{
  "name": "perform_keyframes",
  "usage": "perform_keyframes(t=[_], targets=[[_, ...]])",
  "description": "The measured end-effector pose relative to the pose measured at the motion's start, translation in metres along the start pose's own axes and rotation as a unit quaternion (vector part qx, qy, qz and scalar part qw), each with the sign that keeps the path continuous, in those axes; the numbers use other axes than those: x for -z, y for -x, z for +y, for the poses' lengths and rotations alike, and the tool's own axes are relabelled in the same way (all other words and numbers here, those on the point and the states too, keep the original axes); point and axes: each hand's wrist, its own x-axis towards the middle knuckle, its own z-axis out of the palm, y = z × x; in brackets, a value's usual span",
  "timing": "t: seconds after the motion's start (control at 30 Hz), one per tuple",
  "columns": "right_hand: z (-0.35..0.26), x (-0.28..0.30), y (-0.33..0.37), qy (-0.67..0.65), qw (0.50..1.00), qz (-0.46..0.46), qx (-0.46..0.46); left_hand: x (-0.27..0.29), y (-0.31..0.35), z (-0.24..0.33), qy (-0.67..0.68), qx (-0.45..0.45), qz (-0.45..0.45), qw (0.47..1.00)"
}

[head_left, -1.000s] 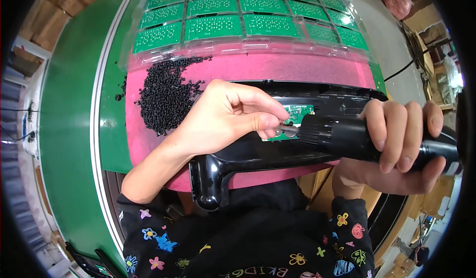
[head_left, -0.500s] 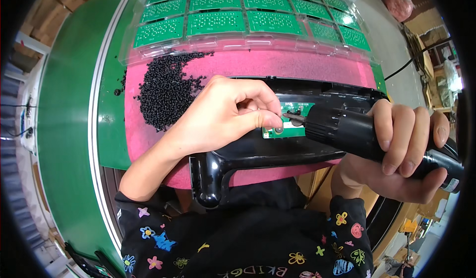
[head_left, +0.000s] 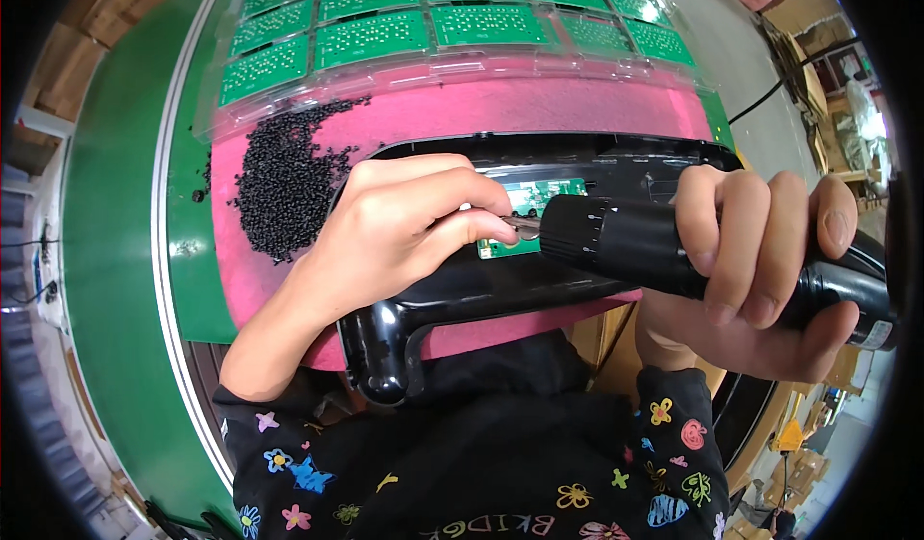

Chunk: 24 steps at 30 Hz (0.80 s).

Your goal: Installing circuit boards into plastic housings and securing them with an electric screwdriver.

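Note:
My right hand [head_left: 760, 266] is wrapped round a black electric screwdriver [head_left: 616, 237], held nearly level with its bit pointing left. At the bit's tip, the thumb and forefinger of my left hand [head_left: 395, 218] are pinched together. Whatever sits between those fingertips is too small and hidden to make out. Just beneath the bit is a green circuit board [head_left: 544, 190], partly covered by my fingers and the tool. It lies inside a long black plastic housing [head_left: 481, 299], which has a rounded arm at its near left end.
A heap of tiny black screws [head_left: 284, 193] lies on the pink mat [head_left: 568, 102], left of the housing. Behind the mat stands a clear plastic tray [head_left: 462, 66] with rows of green circuit boards. A green table surface [head_left: 115, 251] runs along the left.
The screwdriver has moved left, bringing its bit closer in to my left fingertips. The whole view has shifted slightly, so the housing, screws and tray appear further left.

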Motion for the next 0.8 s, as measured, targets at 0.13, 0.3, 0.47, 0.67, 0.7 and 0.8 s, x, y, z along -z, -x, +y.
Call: perform_keyframes(t=[0.13,0.3,0.47,0.67,0.7,0.8], targets=[[0.005,0.003,0.0,0.007,1.0,-0.014,0.006,-0.001,-0.001,0.002,-0.033,0.015,0.008,0.999],[-0.01,0.034,-0.009,0.183,0.979,-0.072,-0.052,-0.005,0.0,0.001,-0.116,0.087,-0.033,0.989],[0.001,0.048,0.001,0.256,0.962,0.038,-0.087,-0.005,0.006,0.0,-0.152,0.117,-0.105,0.976],[0.007,0.058,0.002,0.273,0.957,0.047,-0.083,-0.005,0.003,0.001,-0.156,0.125,-0.111,0.974],[0.008,0.058,0.002,0.273,0.957,0.051,-0.082,-0.005,0.003,0.001,-0.157,0.126,-0.111,0.973],[0.01,0.057,0.002,0.275,0.956,0.05,-0.086,-0.005,0.003,0.002,-0.151,0.154,-0.128,0.968]])
